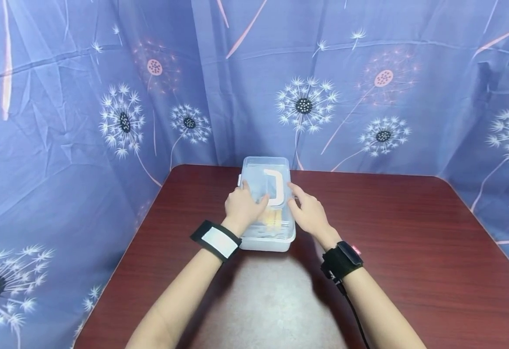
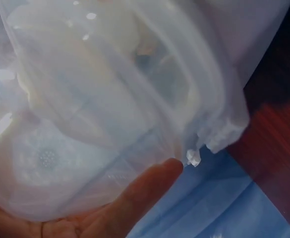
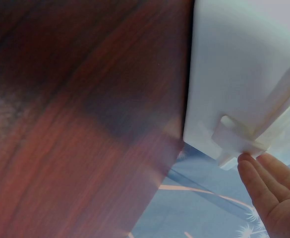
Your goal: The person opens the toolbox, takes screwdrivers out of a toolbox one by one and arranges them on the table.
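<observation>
Nearest: black bands on both wrists, with a cable off the right one. Next, the box, flat on the table toward its far edge, between both hands, clear lid on top. Yellowish contents visible through the near half. Left hand over the left edge and lid, thumb spread well apart from the index, laid on rather than clamped. Right hand at the right side, thumb apart from the fingers, two fingertips side by side against the latch, not wrapped round it. White handle on the lid, just beside the left thumb. Behind it all, dandelion-print curtain. For the latch: best to brace box and lid with the left palm, keep fingertips on the free edge, move square to the hinge, no sideways twist. Ease off on any binding; probably brittle plastic. Avoid shoving toward the far edge. Hard to make out: latch fastened or loose, can't tell. Contents too hazy to identify through glare. Remaining left fingers mostly hidden past the box edge in the head view; left wrist view blurred, right hand cut off at the frame edge.
</observation>
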Demonstrator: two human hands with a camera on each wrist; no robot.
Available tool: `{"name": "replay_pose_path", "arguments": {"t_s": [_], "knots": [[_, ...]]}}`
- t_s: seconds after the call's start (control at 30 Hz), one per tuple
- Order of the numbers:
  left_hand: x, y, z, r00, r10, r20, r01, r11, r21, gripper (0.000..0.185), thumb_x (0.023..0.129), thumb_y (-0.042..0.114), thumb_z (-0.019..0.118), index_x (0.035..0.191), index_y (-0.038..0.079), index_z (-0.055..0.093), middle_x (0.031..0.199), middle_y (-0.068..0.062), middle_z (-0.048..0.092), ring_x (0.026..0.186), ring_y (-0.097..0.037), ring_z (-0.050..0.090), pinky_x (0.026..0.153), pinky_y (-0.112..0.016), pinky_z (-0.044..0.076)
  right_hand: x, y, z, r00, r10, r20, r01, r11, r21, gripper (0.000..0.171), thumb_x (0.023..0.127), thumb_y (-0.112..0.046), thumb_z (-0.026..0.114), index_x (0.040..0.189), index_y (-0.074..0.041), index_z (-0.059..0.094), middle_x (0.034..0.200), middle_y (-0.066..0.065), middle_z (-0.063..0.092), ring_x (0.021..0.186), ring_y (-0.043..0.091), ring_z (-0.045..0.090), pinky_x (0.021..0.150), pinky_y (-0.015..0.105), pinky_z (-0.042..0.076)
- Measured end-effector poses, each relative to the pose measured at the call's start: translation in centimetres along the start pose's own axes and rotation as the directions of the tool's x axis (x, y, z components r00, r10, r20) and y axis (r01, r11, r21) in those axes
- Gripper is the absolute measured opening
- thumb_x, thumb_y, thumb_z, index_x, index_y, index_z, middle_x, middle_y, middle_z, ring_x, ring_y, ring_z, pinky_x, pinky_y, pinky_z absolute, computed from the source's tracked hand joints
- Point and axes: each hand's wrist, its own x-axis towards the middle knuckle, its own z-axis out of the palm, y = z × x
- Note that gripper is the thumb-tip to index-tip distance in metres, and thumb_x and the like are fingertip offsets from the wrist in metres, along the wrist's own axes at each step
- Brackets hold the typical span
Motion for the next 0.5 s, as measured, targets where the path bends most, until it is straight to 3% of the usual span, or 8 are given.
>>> {"name": "replay_pose_path", "arguments": {"t_s": [0.3, 0.5], "knots": [[-0.8, 1.3, 0.2, 1.0, 0.02, 0.005, -0.02, 0.999, 0.032, 0.086, 0.088, 0.062, 0.048, 0.142, -0.006, 0.041, 0.109, -0.023, 0.067, 0.088, -0.033, 0.069, 0.07, -0.037, 0.057, -1.2, 0.4, -0.8, 0.999, 0.032, -0.03, -0.031, 0.999, 0.027, 0.049, 0.095, -0.028, 0.041, 0.144, -0.024, 0.043, 0.123, 0.013, 0.067, 0.091, 0.027, 0.069, 0.073, 0.041, 0.05], [-1.0, 1.8, 0.4, 0.999, 0.03, 0.017, -0.03, 0.998, 0.051, 0.087, 0.089, 0.063, 0.045, 0.143, -0.004, 0.04, 0.108, -0.022, 0.067, 0.088, -0.031, 0.069, 0.07, -0.036, 0.057, -1.7, 0.6, -1.2, 0.998, 0.049, -0.039, -0.047, 0.998, 0.041, 0.05, 0.095, -0.027, 0.042, 0.145, -0.023, 0.043, 0.127, 0.014, 0.065, 0.109, 0.029, 0.067, 0.085, 0.049, 0.053]]}}
